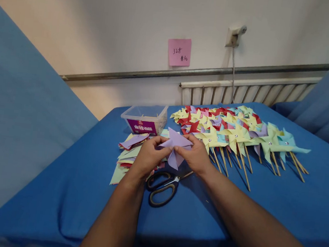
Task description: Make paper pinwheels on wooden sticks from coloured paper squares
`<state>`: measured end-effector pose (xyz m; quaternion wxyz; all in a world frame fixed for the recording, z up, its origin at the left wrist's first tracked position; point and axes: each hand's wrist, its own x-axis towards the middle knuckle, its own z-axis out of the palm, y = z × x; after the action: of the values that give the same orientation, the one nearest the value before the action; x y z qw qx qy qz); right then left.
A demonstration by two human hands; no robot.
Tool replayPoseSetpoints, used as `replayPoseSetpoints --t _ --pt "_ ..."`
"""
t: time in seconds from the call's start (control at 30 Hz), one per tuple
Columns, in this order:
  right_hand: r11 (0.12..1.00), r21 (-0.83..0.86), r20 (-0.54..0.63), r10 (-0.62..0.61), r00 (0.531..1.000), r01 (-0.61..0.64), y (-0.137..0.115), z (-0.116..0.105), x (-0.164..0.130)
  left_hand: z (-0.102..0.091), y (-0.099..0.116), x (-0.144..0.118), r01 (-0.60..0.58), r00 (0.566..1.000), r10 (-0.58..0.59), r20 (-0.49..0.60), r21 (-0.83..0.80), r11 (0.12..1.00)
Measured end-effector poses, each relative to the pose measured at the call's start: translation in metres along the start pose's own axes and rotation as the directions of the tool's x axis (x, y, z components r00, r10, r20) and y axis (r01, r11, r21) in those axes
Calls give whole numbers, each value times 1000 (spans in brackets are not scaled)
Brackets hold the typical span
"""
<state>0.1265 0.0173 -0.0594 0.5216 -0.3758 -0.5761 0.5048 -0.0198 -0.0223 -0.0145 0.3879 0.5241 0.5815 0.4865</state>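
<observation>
Between my two hands is a purple paper pinwheel (pixel 177 141), its points folded in toward the middle. My left hand (pixel 151 153) pinches its left side, thumb near the centre. On the right side, my right hand (pixel 196 155) grips it with the thumb also close to the centre. The fingers behind the paper are partly hidden. Just below my hands, black-handled scissors (pixel 163 188) lie on the blue table cover. A stack of coloured paper pieces (pixel 125 158) lies left of my left hand, partly covered by it.
Many finished pinwheels on sticks (pixel 237 135) lie heaped at the right. Behind the paper stack stands a clear plastic box (pixel 144 119) with a purple label. A radiator (pixel 245 91), a metal pipe (pixel 146 74) and a pink note (pixel 179 52) are at the wall.
</observation>
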Motion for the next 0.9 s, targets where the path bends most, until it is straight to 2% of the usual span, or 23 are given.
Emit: replayPoseSetpoints --t 0.07,0.13,0.2,0.37,0.57,0.9 --pt "986 161 -92 56 994 -41 4 6 0 5 -1 0 46 997 -59 -51 -228 973" --pt "953 295 -150 109 983 -61 8 11 -1 10 -2 0 106 993 -116 1 -413 904" --pt "930 364 -192 135 972 -57 9 14 -1 13 -4 0 166 986 -157 61 -491 855" --pt "951 311 -264 93 960 -7 8 17 -3 17 -4 -2 220 974 -217 64 -477 851" --pt "947 322 -234 97 967 -17 9 18 -6 18 -2 -3 240 969 -241 52 -418 876" --pt "941 337 -222 91 971 -11 8 18 -5 18 -6 -1 231 971 -236 46 -445 865"
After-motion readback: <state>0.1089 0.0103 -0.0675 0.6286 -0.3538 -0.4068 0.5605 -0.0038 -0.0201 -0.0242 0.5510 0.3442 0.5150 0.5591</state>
